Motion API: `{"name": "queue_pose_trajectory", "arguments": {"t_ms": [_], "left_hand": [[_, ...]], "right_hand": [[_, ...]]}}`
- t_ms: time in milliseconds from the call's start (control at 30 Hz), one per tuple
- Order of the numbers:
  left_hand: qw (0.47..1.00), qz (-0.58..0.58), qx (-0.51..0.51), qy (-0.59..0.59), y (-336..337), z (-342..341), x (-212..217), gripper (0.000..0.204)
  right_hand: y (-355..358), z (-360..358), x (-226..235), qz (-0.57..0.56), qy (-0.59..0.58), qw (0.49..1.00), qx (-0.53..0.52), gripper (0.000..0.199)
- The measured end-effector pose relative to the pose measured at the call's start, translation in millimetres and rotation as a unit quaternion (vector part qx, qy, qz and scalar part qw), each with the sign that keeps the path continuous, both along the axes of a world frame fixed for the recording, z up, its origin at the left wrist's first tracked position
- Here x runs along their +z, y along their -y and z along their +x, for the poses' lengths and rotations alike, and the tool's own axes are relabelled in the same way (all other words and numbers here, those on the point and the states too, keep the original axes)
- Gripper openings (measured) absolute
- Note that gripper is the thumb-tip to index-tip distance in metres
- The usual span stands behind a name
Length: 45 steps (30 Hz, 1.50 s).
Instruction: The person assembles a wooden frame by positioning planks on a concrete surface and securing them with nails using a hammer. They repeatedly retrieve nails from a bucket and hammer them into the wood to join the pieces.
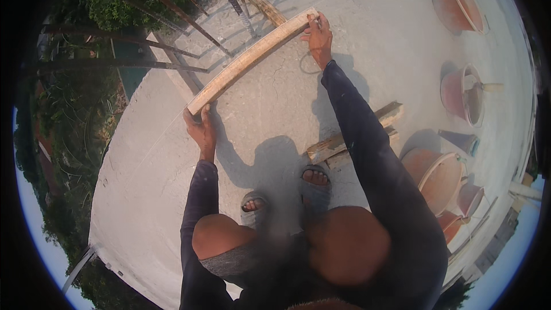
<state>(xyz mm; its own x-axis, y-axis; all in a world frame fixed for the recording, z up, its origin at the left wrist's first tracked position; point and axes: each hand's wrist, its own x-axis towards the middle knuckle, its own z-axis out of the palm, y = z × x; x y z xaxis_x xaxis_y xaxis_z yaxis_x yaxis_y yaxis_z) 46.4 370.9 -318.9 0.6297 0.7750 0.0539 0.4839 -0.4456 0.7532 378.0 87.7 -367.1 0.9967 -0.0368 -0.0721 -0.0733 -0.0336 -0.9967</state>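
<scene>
A long pale wooden plank (251, 60) runs slantwise in front of me, its right end farther off than its left. At its near left end my left hand (202, 131) grips the edge, thumb and fingers closed about the wood. My right hand (319, 37) holds the far right end the same way. Beyond the plank several rusty steel rebars (201, 28) stick up from the slab. Two more boards lie by them: one board (178, 72) on the left, and another board (258, 1) at the far side.
Short timber offcuts (333, 146) lie by my right foot, under my right arm. Along the right stand several buckets, among them a reddish bucket (459, 7), a pink bucket (459, 95) and an orange bucket (433, 178). The concrete slab (149, 155) ends on the left above greenery.
</scene>
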Motion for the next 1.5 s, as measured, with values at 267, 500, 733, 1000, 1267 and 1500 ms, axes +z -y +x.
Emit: {"name": "queue_pose_trajectory", "arguments": {"t_ms": [267, 500, 733, 1000, 1267, 1500], "left_hand": [[0.999, 0.017, -0.033, 0.025, 35.3, -33.6, 14.1, 0.061], [0.916, 0.035, -0.380, -0.126, 61.4, 10.3, 115.8, 0.027], [0.752, 0.123, -0.633, -0.140, 107.8, 133.4, 181.4, 0.027], [0.621, 0.062, -0.780, 0.044, 345.9, 160.4, 191.0, 0.013], [0.459, -0.046, -0.886, 0.048, 568.0, 79.8, 237.3, 0.022], [0.371, 0.153, -0.916, -0.027, 675.3, 76.9, 187.4, 0.023]], "right_hand": [[163.4, -35.3, 107.8, -0.140, 0.076, 0.986, 0.058, 0.053], [251.2, -207.3, 179.9, -0.088, -0.054, 0.994, -0.034, 0.036], [235.6, -393.2, 169.1, -0.188, -0.159, 0.964, 0.105, 0.026], [308.2, -613.2, 168.6, -0.267, -0.286, 0.861, -0.326, 0.030], [284.8, -691.6, 134.4, -0.327, -0.266, 0.825, -0.377, 0.044], [310.5, -679.7, 125.8, -0.381, -0.228, 0.846, -0.293, 0.064]]}}
